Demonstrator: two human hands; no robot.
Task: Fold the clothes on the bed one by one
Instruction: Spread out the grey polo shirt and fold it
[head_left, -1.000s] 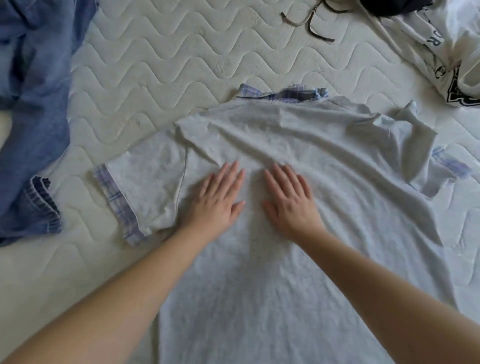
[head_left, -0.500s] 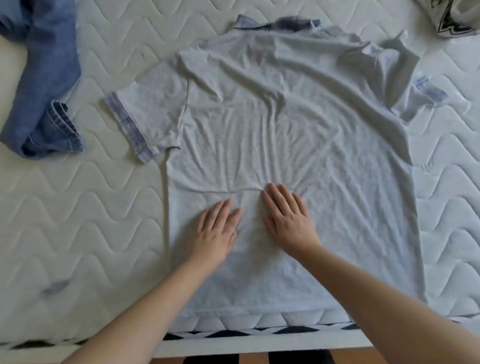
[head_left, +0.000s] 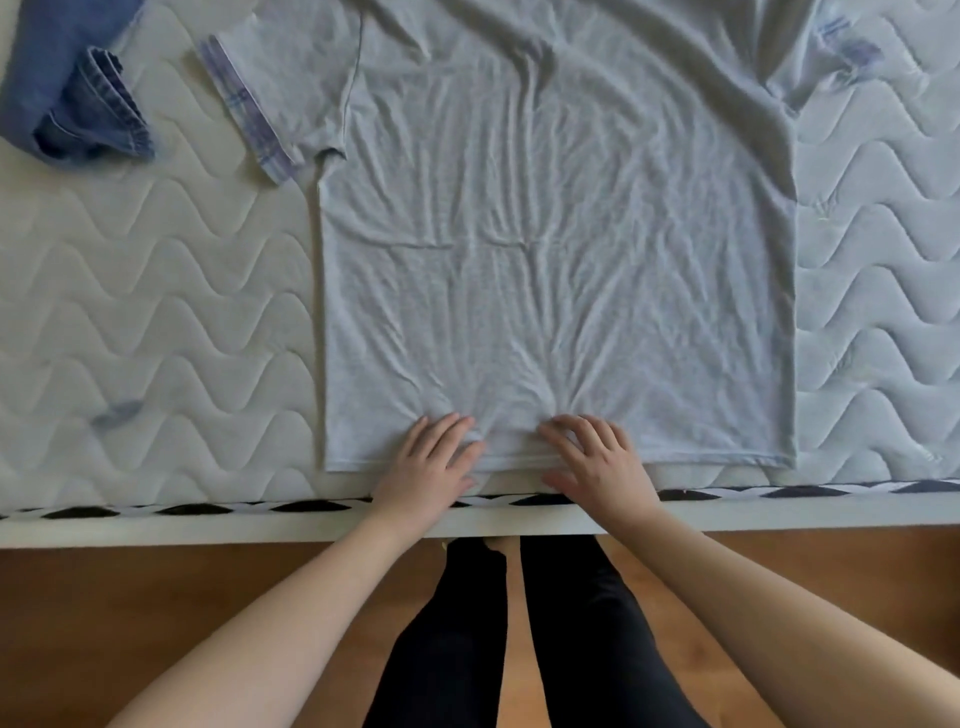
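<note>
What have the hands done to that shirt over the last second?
Both hands, left and right, slid flat down the pale grey short-sleeved shirt from chest to bottom hem, smoothing it. Nothing was gripped. The blue denim garment stayed put on the white quilted mattress.

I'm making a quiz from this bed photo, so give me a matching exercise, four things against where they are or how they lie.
Things:
1. grey shirt
2. jeans
3. left hand
4. plaid sleeve cuff

Places or states:
A. bunched at the upper left corner
B. spread flat on the mattress
C. fingers on the shirt's bottom hem
D. trimming the shirt's outstretched sleeve

Pairs: 1-B, 2-A, 3-C, 4-D
</note>
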